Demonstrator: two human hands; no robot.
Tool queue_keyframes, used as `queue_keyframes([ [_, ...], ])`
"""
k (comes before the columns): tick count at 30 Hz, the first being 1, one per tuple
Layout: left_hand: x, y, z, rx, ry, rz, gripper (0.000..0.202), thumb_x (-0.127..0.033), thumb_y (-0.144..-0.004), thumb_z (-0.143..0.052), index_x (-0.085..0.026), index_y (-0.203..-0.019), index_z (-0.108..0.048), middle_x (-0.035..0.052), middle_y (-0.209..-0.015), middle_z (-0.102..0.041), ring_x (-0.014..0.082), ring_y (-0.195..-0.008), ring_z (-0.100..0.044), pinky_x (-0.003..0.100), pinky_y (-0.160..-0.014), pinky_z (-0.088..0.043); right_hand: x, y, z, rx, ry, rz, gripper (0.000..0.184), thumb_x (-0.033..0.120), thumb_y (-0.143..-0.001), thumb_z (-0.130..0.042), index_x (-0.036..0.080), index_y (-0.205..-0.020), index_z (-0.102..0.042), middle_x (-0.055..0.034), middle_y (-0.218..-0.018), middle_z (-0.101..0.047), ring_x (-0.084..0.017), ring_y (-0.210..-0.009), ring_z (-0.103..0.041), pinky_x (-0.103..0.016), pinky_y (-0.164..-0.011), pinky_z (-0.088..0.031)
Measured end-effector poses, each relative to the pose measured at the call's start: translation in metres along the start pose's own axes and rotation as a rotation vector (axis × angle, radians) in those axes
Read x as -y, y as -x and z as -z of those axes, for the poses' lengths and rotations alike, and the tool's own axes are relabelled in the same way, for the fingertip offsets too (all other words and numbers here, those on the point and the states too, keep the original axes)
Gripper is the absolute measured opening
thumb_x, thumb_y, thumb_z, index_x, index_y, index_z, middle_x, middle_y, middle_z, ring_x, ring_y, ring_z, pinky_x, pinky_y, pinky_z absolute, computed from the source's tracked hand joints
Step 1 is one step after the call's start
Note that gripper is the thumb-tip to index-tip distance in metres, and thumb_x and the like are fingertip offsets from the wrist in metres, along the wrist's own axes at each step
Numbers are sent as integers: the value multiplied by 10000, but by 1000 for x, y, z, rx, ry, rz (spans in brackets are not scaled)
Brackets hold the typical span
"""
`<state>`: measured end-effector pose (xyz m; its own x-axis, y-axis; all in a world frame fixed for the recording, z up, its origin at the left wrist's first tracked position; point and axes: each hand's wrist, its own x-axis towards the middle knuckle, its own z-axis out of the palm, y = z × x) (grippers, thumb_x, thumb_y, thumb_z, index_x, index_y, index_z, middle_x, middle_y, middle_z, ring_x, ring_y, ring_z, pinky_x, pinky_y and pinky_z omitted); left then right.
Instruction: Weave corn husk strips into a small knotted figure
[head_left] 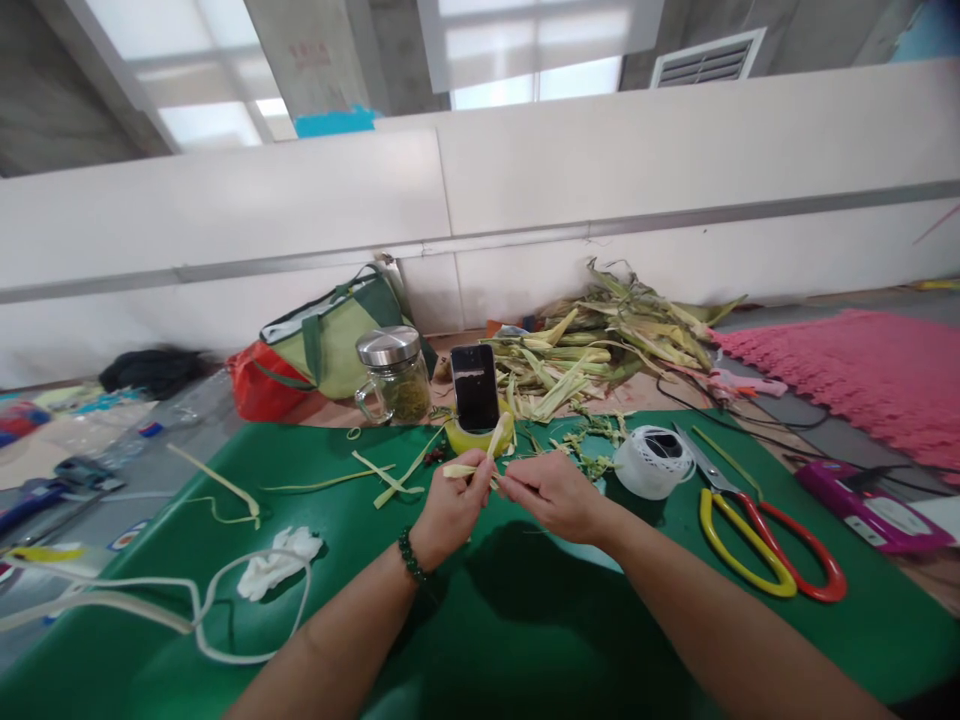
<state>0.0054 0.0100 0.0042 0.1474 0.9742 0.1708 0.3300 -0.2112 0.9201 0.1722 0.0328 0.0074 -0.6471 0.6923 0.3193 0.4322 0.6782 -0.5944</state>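
My left hand [450, 505] and my right hand [551, 492] meet over the green table [525, 620], both pinched on a pale yellow husk strip [471, 468] held between them. A dark bead bracelet [411, 557] circles my left wrist. Just beyond the hands a black phone [475, 385] stands upright in a yellow holder [480, 437]. More husk strips [390, 478] lie on the table left of my hands.
A glass jar mug with metal lid [394, 375], a white thread spool [652, 460], yellow and red scissors [765, 545], a purple tool [870, 505], a husk pile [607, 345], a green and red bag [315, 350], white tissue [277, 560] and a pink mat [862, 375].
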Motion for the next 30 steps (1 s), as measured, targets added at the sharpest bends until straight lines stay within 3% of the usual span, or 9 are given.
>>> queue_keyframes([
  [4, -1, 1, -4, -97, -2, -46, 379, -445, -826, -477, -183, -559, -423, -51, -492, -399, 80, -472, -380, 209, -483, -328, 2, 2, -2, -95, 72, 78, 396, 322, -913, -363, 162, -555, -420, 37, -517, -370, -71, -482, -313, -228, -516, -222],
  [8, -3, 2, -4, -81, 84, 2, 373, -493, -790, -525, -172, -604, -490, -34, -488, -479, 93, -469, -462, 210, -483, -378, 0, 2, 3, -131, -11, 62, 398, 323, -890, -399, 160, -527, -394, 45, -498, -343, -62, -468, -305, -223, -501, -222],
  [13, -3, -1, -1, 79, 254, 155, 436, -582, -745, -540, -156, -655, -534, 5, -548, -568, 123, -508, -547, 238, -526, -443, -8, -2, 11, -87, -316, -121, 375, 370, -844, -462, 158, -536, -484, 37, -469, -409, -67, -440, -359, -212, -461, -253],
  [16, -6, -3, 4, 199, 223, 191, 470, -608, -743, -526, -150, -638, -530, -1, -534, -540, 108, -505, -505, 222, -512, -404, -13, -5, 10, -72, -500, -203, 365, 423, -818, -502, 156, -572, -540, 40, -439, -429, -69, -413, -362, -206, -429, -262],
  [18, -8, -3, 6, 219, 195, 177, 468, -600, -750, -522, -151, -619, -516, -20, -511, -490, 92, -488, -456, 209, -491, -362, -14, -6, 8, -84, -548, -228, 376, 443, -810, -510, 159, -567, -541, 41, -430, -427, -70, -410, -365, -205, -425, -265],
  [22, -5, -3, 5, 112, 188, 147, 439, -572, -763, -514, -160, -612, -495, -55, -478, -400, 71, -442, -369, 201, -442, -291, -8, -5, 2, -108, -512, -232, 396, 423, -812, -491, 168, -509, -488, 45, -414, -384, -72, -410, -349, -217, -436, -267],
  [25, 1, -5, 1, -25, 163, 102, 438, -565, -748, -533, -166, -579, -473, -65, -441, -366, 66, -419, -325, 205, -423, -254, 0, -2, -5, -160, -366, -135, 401, 372, -826, -472, 170, -482, -429, 38, -451, -372, -75, -451, -345, -227, -469, -273],
  [30, 6, -7, 0, -103, 161, 83, 427, -552, -735, -549, -165, -568, -483, -60, -417, -378, 70, -404, -341, 212, -415, -258, 8, 2, -11, -226, -235, -52, 418, 346, -859, -428, 172, -484, -367, 30, -477, -379, -75, -469, -332, -237, -487, -268],
])
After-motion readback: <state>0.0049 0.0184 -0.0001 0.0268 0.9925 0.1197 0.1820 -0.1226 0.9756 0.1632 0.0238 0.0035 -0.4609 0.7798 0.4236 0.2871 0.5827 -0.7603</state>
